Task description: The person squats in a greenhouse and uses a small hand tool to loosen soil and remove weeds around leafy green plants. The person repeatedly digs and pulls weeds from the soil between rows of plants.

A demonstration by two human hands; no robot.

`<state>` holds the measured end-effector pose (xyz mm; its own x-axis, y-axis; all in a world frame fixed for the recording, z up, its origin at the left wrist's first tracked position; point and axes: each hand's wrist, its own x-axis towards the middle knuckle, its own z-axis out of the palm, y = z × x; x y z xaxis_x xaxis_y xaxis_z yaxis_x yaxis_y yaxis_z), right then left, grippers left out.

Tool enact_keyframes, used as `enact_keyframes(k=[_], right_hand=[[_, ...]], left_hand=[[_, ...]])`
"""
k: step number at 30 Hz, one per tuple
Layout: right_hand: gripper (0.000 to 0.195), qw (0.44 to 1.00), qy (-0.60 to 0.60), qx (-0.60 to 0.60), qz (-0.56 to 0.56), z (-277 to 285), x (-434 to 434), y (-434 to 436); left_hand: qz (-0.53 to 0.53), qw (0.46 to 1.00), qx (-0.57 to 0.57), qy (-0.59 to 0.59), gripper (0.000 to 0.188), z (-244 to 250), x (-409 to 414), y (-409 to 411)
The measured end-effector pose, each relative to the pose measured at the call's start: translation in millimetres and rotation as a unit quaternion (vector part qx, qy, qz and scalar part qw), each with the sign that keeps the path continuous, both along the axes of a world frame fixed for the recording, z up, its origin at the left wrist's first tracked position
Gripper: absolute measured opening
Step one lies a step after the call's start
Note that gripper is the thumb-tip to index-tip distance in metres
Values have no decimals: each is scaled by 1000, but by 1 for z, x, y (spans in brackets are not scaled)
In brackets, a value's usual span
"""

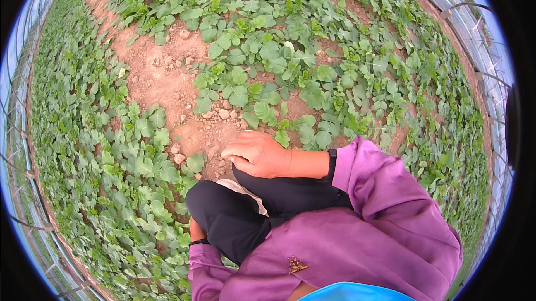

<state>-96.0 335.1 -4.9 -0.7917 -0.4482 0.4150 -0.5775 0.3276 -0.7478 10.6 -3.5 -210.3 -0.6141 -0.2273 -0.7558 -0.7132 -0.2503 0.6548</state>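
Observation:
My right hand (256,154) rests at my bent knee in black trousers (293,194), its fingers curled loosely; whether anything is inside them cannot be told. A black band circles that wrist below a purple sleeve. Just past the knuckles are clods of reddish soil (224,114) and broad-leaved green seedlings (264,112). My left hand is out of view behind the other knee; only its banded wrist (198,230) shows, close to the leafy plants at the left.
A bare dirt path (146,71) runs from my knees to the upper left between dense beds of leafy plants (142,163). Plastic sheeting on curved supports (473,29) borders the field at right, with similar sheeting (19,104) at left.

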Motion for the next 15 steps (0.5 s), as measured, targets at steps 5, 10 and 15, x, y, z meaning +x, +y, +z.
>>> enact_keyframes(k=[5, 10, 15], right_hand=[[17, 1000, -10, -12, 2, -4, 3, -8], [16, 998, 35, 19, 47, -9, 5, -8], [24, 992, 97, 40, 64, -5, 2, -4]], left_hand=[[-16, 999, -27, 7, 22, 15, -5, -7], [-32, 998, -57, 17, 22, 31, -2, -11], [-43, 996, -80, 23, 21, 48, 8, -14]])
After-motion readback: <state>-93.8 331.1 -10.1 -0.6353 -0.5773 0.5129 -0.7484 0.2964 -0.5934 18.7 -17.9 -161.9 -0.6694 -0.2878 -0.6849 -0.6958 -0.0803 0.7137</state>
